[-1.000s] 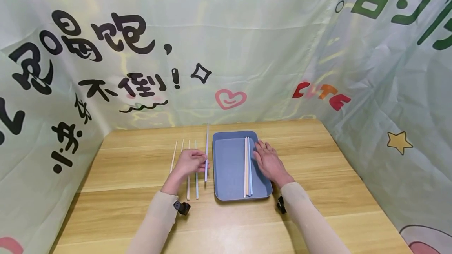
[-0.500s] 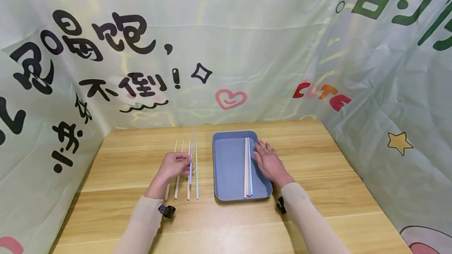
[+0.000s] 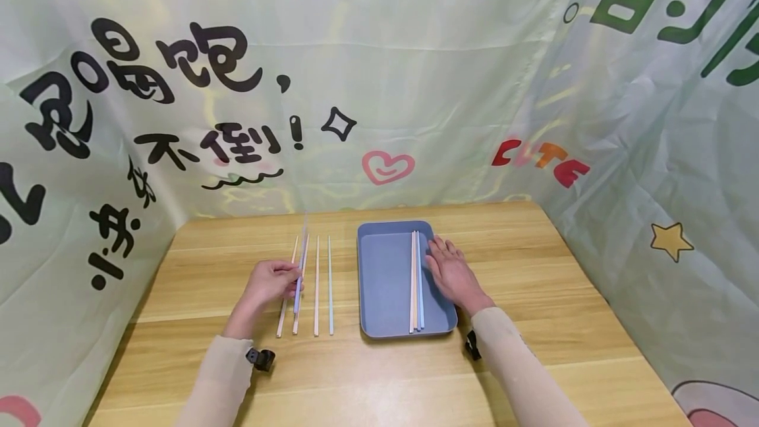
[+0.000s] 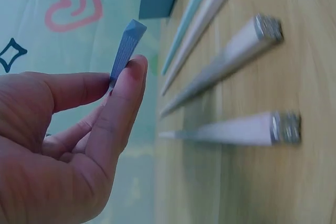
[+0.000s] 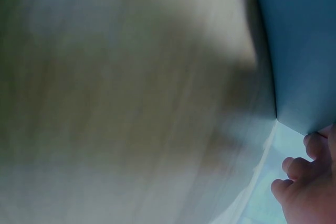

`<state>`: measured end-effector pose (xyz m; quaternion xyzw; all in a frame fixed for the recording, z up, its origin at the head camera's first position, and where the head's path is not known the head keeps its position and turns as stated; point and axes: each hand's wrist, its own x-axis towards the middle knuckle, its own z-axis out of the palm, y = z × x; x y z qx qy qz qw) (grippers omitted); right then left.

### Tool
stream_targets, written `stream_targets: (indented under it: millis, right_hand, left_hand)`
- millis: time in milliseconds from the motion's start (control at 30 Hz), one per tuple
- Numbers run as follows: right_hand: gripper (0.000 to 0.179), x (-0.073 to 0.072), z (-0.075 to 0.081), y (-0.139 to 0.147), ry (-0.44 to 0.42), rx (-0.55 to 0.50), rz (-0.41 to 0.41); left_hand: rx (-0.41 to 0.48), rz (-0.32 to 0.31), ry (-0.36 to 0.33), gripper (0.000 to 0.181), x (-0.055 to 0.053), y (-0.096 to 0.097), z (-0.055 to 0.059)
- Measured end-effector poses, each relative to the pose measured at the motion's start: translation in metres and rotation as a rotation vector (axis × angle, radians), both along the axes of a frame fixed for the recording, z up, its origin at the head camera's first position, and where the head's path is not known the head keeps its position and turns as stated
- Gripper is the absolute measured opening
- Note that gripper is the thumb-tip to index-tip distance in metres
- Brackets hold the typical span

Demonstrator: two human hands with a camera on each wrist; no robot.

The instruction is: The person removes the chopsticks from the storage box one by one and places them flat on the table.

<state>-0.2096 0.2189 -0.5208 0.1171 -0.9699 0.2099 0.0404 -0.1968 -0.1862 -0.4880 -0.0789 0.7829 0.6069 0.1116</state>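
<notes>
Four chopsticks on table; left fingers pinch purple chopstick; right fingers (extended) touch tray.

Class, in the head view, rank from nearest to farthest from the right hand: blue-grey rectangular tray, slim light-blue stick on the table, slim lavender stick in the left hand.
1. Blue-grey rectangular tray, beside the right hand.
2. Slim light-blue stick, lying left of the tray.
3. Slim lavender stick, farther left, pinched by the left hand.

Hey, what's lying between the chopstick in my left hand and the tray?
In the head view, a pale pink chopstick and a light blue chopstick lie there; another shows partly behind the held chopstick.
</notes>
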Motion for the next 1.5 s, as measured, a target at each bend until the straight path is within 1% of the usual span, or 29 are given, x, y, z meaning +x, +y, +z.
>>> stream_targets:
  millis: [133, 267, 333, 567, 633, 800, 1000, 1233, 1500]
  right_hand:
    - [0.056, 0.000, -0.001, 0.000, 0.000, 0.002, 0.001]
    - [0.056, 0.000, 0.000, 0.000, 0.009, 0.004, 0.006]
    - [0.056, 0.001, 0.000, 0.000, 0.012, 0.003, 0.008]
    - [0.056, 0.000, 0.000, 0.001, 0.012, -0.003, 0.005]
    - [0.056, 0.000, -0.001, 0.001, 0.020, -0.006, 0.007]
    - [0.056, 0.000, -0.001, 0.001, 0.022, -0.005, 0.007]
    - [0.056, 0.000, -0.001, 0.001, 0.019, -0.010, 0.006]
    - [0.057, 0.000, -0.001, 0.002, 0.005, -0.008, 0.006]
    - [0.056, 0.000, 0.000, 0.001, 0.011, -0.009, 0.012]
  left_hand:
    - [-0.026, 0.037, -0.013, 0.029, 0.002, -0.010, -0.002]
    - [-0.058, 0.047, -0.021, 0.030, 0.004, -0.020, -0.004]
    - [-0.081, 0.049, -0.026, 0.029, 0.004, -0.025, -0.004]
    - [-0.165, 0.025, -0.014, 0.028, 0.007, -0.038, -0.005]
    - [-0.187, 0.032, -0.017, 0.027, 0.008, -0.040, -0.005]
    - [-0.231, 0.043, -0.023, 0.023, 0.012, -0.044, -0.006]
    - [-0.285, 0.051, -0.025, 0.019, 0.013, -0.047, -0.010]
    - [-0.377, 0.035, -0.010, 0.017, 0.014, -0.047, -0.016]
    - [-0.402, 0.044, 0.018, 0.014, 0.014, -0.045, -0.018]
